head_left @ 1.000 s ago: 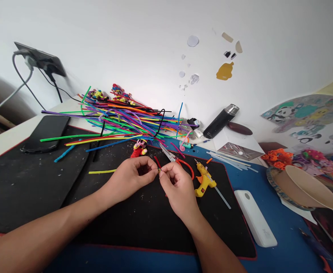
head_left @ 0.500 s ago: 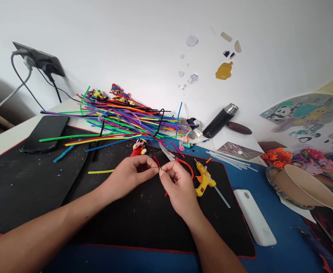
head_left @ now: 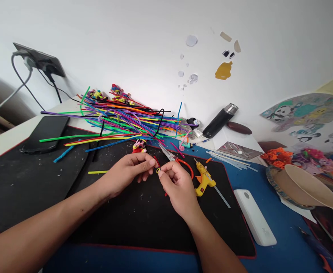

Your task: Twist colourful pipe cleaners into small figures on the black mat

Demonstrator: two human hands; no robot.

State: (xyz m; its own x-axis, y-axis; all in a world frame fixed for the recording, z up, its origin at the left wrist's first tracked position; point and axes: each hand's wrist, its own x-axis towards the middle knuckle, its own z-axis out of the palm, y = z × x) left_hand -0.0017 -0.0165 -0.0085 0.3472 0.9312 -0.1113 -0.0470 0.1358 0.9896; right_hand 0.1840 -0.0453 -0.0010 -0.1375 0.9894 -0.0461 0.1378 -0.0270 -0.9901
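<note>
A short red pipe cleaner (head_left: 157, 162) with a small yellow loop (head_left: 158, 171) at its lower end is pinched between the thumb and forefinger of my right hand (head_left: 177, 184). Close on its left side, my left hand (head_left: 135, 167) has its thumb and forefinger pressed together, the tips right beside the red stem. Whether they grip anything is hidden. Behind my left hand stands a small pipe-cleaner figure (head_left: 139, 146) in red, yellow and black. Scissors (head_left: 169, 154) with orange-red handles lie just beyond my right hand, which partly covers them.
A heap of colourful pipe cleaners (head_left: 126, 117) spreads along the back. Right of my hands lie a yellow glue gun (head_left: 204, 180) and a white power bank (head_left: 254, 217). A black flask (head_left: 219, 123) rests by the wall. A phone (head_left: 45, 133) lies at left on the black mat (head_left: 143, 227).
My left fingertips have drawn slightly up and left from the junction they shared with my right hand, and the yellow loop now shows. My right hand has stayed nearly still.
</note>
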